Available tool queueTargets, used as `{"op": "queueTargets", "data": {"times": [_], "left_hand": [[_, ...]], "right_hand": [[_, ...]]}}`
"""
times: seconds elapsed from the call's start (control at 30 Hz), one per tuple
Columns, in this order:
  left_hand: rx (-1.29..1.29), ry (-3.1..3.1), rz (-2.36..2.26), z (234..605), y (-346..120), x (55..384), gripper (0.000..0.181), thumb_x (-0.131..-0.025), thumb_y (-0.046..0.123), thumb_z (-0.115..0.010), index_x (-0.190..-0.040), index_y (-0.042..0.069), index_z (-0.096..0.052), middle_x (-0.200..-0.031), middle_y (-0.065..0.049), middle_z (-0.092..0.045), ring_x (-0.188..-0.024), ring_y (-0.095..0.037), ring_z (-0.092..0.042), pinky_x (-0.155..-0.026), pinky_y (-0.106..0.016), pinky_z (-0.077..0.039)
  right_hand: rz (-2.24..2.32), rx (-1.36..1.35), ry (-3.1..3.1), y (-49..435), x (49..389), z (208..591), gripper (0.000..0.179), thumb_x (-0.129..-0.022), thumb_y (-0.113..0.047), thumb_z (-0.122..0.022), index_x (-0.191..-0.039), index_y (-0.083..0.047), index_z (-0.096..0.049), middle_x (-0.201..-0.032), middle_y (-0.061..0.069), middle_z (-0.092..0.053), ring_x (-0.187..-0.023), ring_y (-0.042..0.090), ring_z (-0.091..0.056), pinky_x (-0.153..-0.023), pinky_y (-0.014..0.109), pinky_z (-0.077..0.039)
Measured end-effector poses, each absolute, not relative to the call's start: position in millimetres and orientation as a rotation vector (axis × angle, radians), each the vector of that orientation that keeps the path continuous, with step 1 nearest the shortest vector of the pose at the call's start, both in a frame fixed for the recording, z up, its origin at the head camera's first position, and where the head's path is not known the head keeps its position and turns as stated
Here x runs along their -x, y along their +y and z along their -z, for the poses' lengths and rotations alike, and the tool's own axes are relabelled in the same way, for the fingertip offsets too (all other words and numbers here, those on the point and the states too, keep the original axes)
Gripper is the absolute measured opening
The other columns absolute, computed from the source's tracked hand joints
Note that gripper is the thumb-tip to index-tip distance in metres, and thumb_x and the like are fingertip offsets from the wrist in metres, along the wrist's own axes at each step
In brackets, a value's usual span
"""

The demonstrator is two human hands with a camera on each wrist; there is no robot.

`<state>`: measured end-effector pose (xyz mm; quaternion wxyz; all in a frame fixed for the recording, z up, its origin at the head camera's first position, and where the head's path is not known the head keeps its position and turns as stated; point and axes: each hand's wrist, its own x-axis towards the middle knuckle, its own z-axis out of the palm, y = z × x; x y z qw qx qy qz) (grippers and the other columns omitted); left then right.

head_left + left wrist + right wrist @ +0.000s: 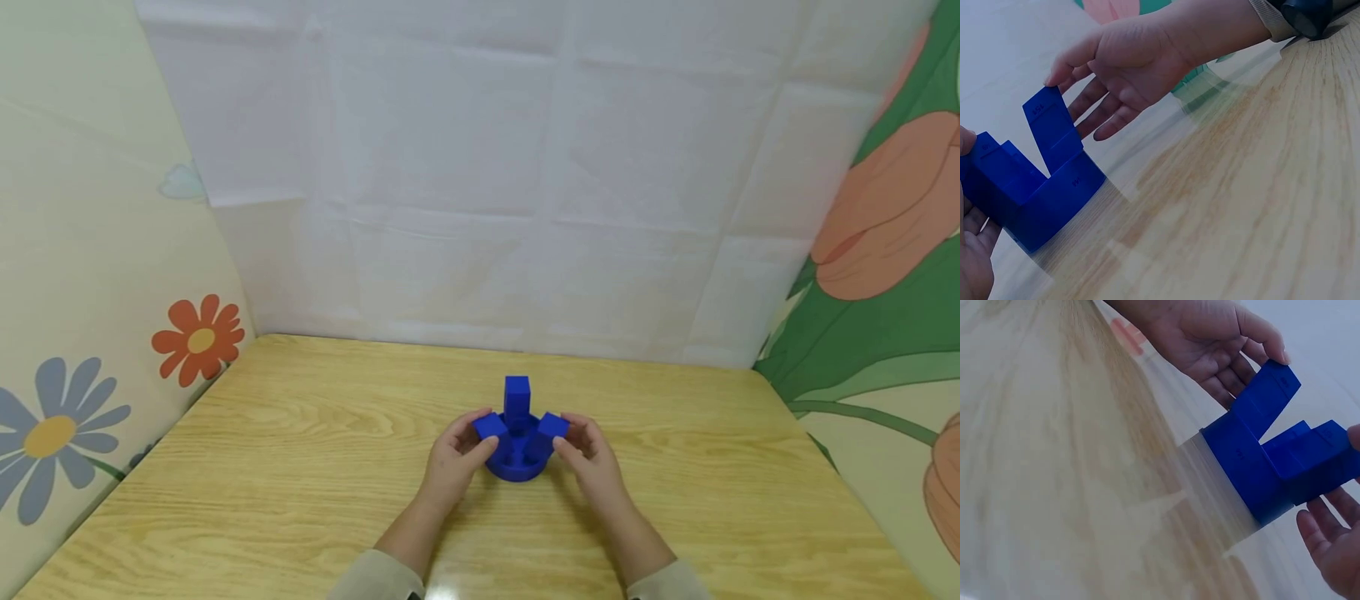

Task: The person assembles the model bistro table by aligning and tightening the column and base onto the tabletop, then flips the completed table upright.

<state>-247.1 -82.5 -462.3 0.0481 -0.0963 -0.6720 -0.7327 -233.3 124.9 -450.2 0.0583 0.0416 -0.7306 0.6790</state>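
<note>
Both hands are in at the blue round base [516, 467], which sits near the middle of the wooden table [300, 467]. Three blue blocks stand in it already: one upright at twelve o'clock [517, 400], one leaning out at ten o'clock [491, 427], one leaning out at two o'clock [552, 427]. The left hand [455, 457] has fingertip and thumb on the ten o'clock block, a light pinch with the other fingers loosely spread. The right hand [588, 454] mirrors it, thumb on top of the two o'clock block [1052, 125], fingers relaxed behind it.

So by my reading it's well along: all three pieces are lodged in the base. What looks left is the two tilted blocks, which aren't standing straight like the back one. At six o'clock the base front shows darker hollows; I can't tell whether those are empty slots.
</note>
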Motion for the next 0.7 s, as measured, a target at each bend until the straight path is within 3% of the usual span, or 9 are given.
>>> {"op": "queueTargets", "data": {"times": [0.23, 0.7], "left_hand": [[0.296, -2.044, 2.239, 463.1, -82.0, 248.1, 0.045, -0.088, -0.004, -0.064, -0.132, -0.008, -0.054, -0.131, -0.029, -0.058, -0.104, 0.001, -0.06, -0.09, -0.014, -0.048], [0.298, -2.051, 2.231, 463.5, -82.5, 248.1, 0.045, -0.089, -0.001, -0.065, -0.133, -0.007, -0.054, -0.131, -0.027, -0.059, -0.104, 0.002, -0.06, -0.091, -0.013, -0.048]], "right_hand": [[-2.061, -0.093, -2.158, 117.5, 229.0, 451.1, 0.041, -0.094, -0.003, -0.059, -0.133, 0.005, -0.048, -0.12, 0.023, -0.06, -0.094, 0.002, -0.056, -0.081, 0.018, -0.05], [-1.871, 0.145, -2.075, 92.0, 234.6, 459.7, 0.049, -0.082, -0.011, -0.078, -0.123, -0.002, -0.054, -0.11, 0.017, -0.063, -0.095, 0.013, -0.055, -0.076, 0.021, -0.048]]}}
